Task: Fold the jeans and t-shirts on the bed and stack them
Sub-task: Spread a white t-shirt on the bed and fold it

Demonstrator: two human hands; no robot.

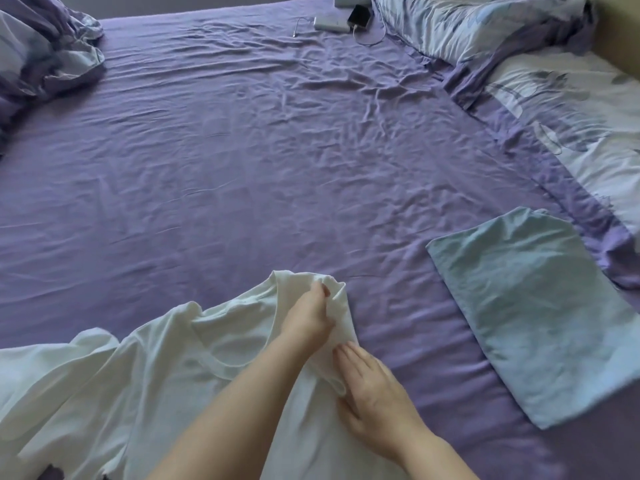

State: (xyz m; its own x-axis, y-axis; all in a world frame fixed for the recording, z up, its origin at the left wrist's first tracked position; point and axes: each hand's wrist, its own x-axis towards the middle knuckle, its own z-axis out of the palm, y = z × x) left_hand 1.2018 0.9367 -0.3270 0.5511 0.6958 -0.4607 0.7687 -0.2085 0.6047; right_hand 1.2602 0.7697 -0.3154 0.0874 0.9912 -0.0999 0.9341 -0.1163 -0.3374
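Beside the white t-shirt point(194, 368) I counted one folded blue garment point(540, 306), two pillows point(485, 26), two gadgets point(334, 23).

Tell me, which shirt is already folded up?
The light blue shirt, a flat rectangle lying alone. The white t-shirt is spread out, both hands holding its sleeve.
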